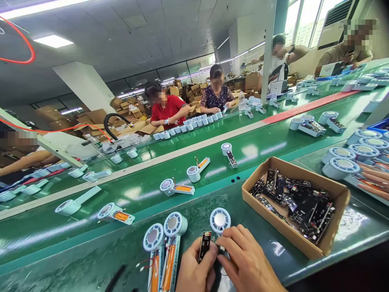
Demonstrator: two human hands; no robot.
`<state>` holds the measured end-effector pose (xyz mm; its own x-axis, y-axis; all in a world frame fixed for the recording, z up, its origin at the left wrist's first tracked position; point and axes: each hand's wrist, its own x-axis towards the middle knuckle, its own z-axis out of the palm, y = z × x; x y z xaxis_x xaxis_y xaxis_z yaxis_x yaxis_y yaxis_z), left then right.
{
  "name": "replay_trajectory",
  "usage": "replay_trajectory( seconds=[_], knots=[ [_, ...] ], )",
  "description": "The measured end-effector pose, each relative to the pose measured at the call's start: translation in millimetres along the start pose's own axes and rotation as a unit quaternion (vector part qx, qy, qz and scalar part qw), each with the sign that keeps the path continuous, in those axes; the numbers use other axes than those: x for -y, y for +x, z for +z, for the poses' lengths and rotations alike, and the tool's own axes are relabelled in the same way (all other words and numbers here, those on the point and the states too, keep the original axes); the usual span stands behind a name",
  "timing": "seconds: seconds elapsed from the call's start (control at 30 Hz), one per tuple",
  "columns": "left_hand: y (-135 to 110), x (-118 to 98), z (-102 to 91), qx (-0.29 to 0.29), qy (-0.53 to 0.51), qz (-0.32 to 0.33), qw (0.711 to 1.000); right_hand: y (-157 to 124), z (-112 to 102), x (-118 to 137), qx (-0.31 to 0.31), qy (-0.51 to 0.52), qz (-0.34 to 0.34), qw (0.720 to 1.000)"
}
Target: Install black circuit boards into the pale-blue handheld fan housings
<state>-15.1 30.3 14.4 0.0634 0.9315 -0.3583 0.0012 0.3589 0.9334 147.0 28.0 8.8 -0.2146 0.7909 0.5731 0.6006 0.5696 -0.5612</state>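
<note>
My left hand (pixel 196 265) pinches a narrow black circuit board (pixel 204 246) upright between thumb and fingers. Close beside it, my right hand (pixel 247 259) has its thumb and fingertips together near the board's edge; what they grip is too small to make out. Just beyond my fingertips lies a light blue handheld fan (pixel 220 220) with a round silver centre, its handle covered by my hands. To the left, two more handheld fans (pixel 175 224) lie side by side, orange batteries and thin wires showing in their open handles.
A cardboard box (pixel 316 253) of black circuit boards stands at right, with several fan heads (pixel 340 164) behind it. Beyond my bench, a green conveyor belt (pixel 146 160) carries fan parts. Co-workers sit across it. A black cable (pixel 115 278) lies at front left.
</note>
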Motion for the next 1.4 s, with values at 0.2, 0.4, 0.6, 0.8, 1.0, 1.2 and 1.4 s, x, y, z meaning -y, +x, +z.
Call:
replay_trajectory(
  seconds=[0.2, 0.4, 0.6, 0.8, 1.0, 1.2, 1.4],
  knots=[
    [0, 5, -0.4, 0.004, -0.05, -0.037, 0.998, 2, 7, 4, -0.025, -0.051, -0.024, 0.998],
    [6, 7, -2.7, 0.034, -0.096, -0.07, 0.992, 1, 10, 0, -0.029, -0.047, -0.045, 0.997],
    [7, 8, -6.3, 0.052, -0.105, -0.069, 0.991, 3, 2, -8, 0.02, -0.04, -0.092, 0.995],
    [-7, 12, -1.2, -0.025, -0.015, 0.003, 1.0, 5, 0, -10, 0.045, -0.036, -0.078, 0.995],
    [-10, 30, -1.4, -0.082, 0.125, 0.087, 0.985, 6, 0, -7, 0.037, -0.011, -0.048, 0.998],
    [-9, 36, 3.1, -0.082, 0.153, 0.103, 0.979, 4, 1, -8, 0.046, -0.015, -0.05, 0.998],
    [-15, 23, 12.7, -0.077, 0.198, 0.1, 0.972, 5, 1, -6, 0.045, -0.007, -0.036, 0.998]
  ],
)
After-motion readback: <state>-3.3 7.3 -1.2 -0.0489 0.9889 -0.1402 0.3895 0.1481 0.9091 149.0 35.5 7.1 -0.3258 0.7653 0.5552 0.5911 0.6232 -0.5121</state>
